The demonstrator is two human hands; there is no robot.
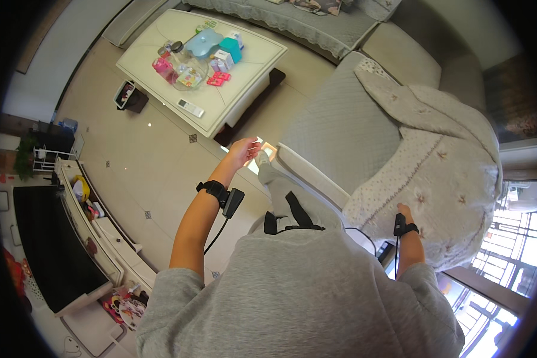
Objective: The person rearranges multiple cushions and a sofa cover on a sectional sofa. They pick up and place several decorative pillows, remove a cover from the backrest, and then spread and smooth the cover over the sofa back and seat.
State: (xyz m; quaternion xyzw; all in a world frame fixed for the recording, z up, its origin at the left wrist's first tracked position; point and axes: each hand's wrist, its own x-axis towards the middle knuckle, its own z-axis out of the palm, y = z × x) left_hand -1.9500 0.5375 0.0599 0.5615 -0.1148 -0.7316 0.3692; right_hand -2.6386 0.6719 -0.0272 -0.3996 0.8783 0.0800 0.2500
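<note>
My left hand (245, 151) reaches out over the tiled floor, fingers loosely bent and nothing in them. It is above my shoe (262, 157), near the front edge of the coffee table. A thick light-coloured quilt (434, 179) with star-like tufts and a dotted border lies bunched over the sofa arm and seat at my right. My right hand (405, 212) is against this quilt; its fingers are mostly hidden, so I cannot tell whether they grip the cloth. Each wrist wears a black strap with a cabled device.
A white coffee table (152, 58) holds bottles, boxes and a remote control (191, 108). The grey sofa seat (335, 116) extends ahead on the right. A small trash bin (136, 100) stands on the floor. At left, a television (56, 246) rests on a low cabinet.
</note>
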